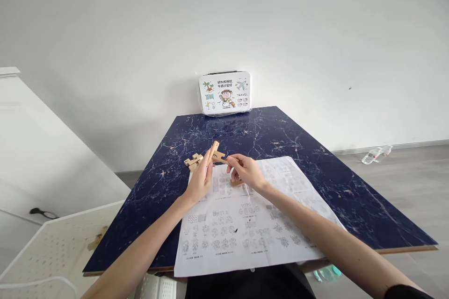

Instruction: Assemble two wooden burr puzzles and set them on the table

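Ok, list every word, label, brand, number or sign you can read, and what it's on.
"奶牛养得好, 牛奶才会好": white case, top middle.
"TRAVEL": same case, right side.
Held wooden piece: dark mark, too small to tell.
Printed sheet: captions too small to read.
Clear bottles at right: any labels too blurred to read.

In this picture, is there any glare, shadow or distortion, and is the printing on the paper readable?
Head view: soft shade on the wall left of the dark-blue tabletop, whose glossy surface mirrors the white case; head view: apparent wide-angle stretching, the tabletop flaring toward the camera; head view: small print on the paper is too fine to read, while the case's large lettering is clear.
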The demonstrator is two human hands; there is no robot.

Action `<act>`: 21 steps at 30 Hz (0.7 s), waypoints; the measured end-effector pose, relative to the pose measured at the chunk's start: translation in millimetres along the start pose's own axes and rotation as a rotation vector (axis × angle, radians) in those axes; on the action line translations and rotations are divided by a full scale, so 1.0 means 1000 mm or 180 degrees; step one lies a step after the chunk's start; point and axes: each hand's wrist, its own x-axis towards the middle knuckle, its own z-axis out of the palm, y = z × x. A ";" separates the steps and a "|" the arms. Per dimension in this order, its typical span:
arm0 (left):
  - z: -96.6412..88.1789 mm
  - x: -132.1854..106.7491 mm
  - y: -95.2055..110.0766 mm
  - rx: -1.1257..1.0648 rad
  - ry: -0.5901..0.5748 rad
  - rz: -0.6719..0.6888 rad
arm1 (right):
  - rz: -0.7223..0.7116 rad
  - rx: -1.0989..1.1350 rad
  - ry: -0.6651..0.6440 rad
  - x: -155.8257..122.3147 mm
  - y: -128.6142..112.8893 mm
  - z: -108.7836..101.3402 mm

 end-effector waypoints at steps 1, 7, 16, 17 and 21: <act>0.000 0.000 -0.001 0.0028 -0.0009 0.0056 | 0.0001 0.0000 0.0003 0.000 0.000 0.000; -0.002 -0.001 -0.006 0.0226 -0.0054 0.0076 | 0.0024 -0.0076 0.0019 0.000 0.001 0.000; 0.004 -0.004 -0.004 0.0143 -0.0185 0.0084 | -0.0032 0.0080 0.0176 -0.003 -0.004 0.003; 0.006 -0.004 -0.001 0.0111 -0.0199 0.0078 | -0.0048 0.0090 0.0195 -0.004 -0.004 0.004; 0.008 -0.002 0.010 0.0104 -0.0232 0.0174 | -0.0071 0.0171 0.0183 -0.005 -0.004 0.007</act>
